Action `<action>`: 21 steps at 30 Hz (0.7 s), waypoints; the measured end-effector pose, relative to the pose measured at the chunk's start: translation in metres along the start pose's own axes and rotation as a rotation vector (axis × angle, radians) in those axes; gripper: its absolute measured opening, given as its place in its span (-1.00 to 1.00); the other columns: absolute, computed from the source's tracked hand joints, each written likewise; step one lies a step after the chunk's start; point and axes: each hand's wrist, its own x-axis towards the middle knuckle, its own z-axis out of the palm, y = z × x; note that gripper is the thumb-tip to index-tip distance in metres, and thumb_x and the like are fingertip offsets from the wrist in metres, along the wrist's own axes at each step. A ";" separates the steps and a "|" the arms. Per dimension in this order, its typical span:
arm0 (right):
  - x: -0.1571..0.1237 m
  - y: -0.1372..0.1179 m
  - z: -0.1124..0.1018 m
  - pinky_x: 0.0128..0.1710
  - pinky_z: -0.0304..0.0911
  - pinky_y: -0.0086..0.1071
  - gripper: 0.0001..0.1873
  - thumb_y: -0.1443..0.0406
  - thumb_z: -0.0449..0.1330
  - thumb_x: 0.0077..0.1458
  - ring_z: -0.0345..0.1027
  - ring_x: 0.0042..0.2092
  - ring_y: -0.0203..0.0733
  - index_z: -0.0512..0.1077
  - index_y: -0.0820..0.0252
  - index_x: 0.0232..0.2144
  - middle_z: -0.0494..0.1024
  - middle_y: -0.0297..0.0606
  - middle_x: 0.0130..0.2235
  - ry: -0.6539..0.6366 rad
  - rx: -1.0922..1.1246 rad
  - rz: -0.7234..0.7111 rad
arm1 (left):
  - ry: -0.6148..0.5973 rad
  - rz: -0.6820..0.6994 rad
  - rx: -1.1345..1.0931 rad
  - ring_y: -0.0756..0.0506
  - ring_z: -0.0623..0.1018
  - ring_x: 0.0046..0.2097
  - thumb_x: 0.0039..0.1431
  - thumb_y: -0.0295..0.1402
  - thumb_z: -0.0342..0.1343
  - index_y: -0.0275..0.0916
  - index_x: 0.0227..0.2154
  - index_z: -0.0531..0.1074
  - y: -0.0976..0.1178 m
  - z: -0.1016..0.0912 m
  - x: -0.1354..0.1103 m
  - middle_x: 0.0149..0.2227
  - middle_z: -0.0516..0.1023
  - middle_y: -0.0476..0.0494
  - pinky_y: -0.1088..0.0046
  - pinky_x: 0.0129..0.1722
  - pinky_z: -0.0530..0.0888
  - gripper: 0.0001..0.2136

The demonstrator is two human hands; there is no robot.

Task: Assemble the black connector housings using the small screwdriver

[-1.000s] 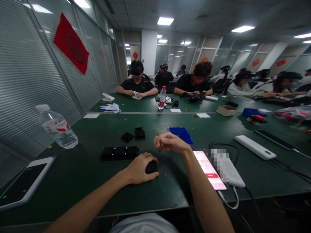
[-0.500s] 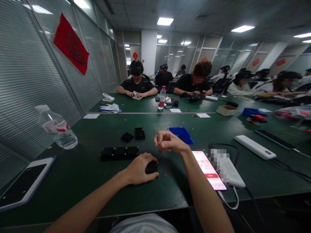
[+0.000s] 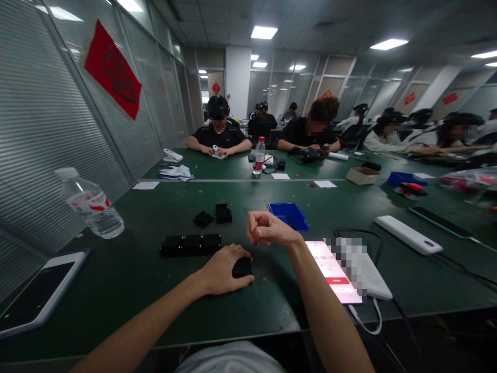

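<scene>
My left hand (image 3: 229, 269) rests on the table with its fingers and thumb around a small black box-shaped piece (image 3: 242, 267). Just above and to the right of it, my right hand (image 3: 269, 229) hangs in the air with bent wrist and curled fingers; anything pinched in them is too small or hidden to make out. To the left of my left hand stands a row of three black box-shaped pieces (image 3: 191, 244). Farther back lie two more black pieces, one flat (image 3: 203, 219) and one with a raised part (image 3: 223, 213). Behind my right hand sits a blue tray (image 3: 300, 220) with small dark things inside.
A lit phone (image 3: 337, 282) and a white power bank (image 3: 375, 280) with cables lie right of my right forearm. At left are a water bottle (image 3: 95, 207) and another phone (image 3: 42, 292). Across the green table (image 3: 155, 305), two people sit, their hands occupied.
My right hand's fingers have curled in slightly, and the hand has barely shifted. My left hand and the black piece have stayed in place.
</scene>
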 end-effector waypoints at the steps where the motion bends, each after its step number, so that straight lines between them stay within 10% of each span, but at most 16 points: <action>1: -0.001 0.000 0.000 -0.68 0.06 -0.61 -0.54 0.02 0.43 0.05 0.30 -0.57 -0.42 0.35 0.24 -0.39 0.60 -0.25 -0.44 -0.005 0.006 -0.005 | -0.003 0.000 -0.003 -0.24 0.55 0.00 0.13 -0.25 0.31 -0.18 -0.10 0.45 0.000 0.000 0.000 -0.05 0.57 -0.17 0.14 0.09 0.45 -0.70; 6: -0.002 -0.003 -0.002 -0.64 0.18 -0.57 -0.50 -0.06 0.26 0.21 0.32 -0.58 -0.41 0.50 0.31 -0.18 0.63 -0.20 -0.38 -0.017 0.028 0.009 | -0.001 -0.007 -0.014 -0.26 0.55 0.00 0.12 -0.24 0.32 -0.21 -0.12 0.46 0.002 -0.002 0.000 -0.04 0.57 -0.21 0.15 0.08 0.46 -0.69; 21: -0.003 -0.002 -0.005 -0.67 0.19 -0.60 -0.66 0.18 0.43 0.10 0.39 -0.61 -0.42 0.37 0.26 -0.37 0.65 -0.22 -0.37 -0.006 0.005 -0.030 | 0.005 0.009 0.003 -0.25 0.55 0.00 0.13 -0.25 0.32 -0.24 -0.10 0.47 0.004 -0.004 0.000 -0.05 0.57 -0.20 0.18 0.09 0.46 -0.68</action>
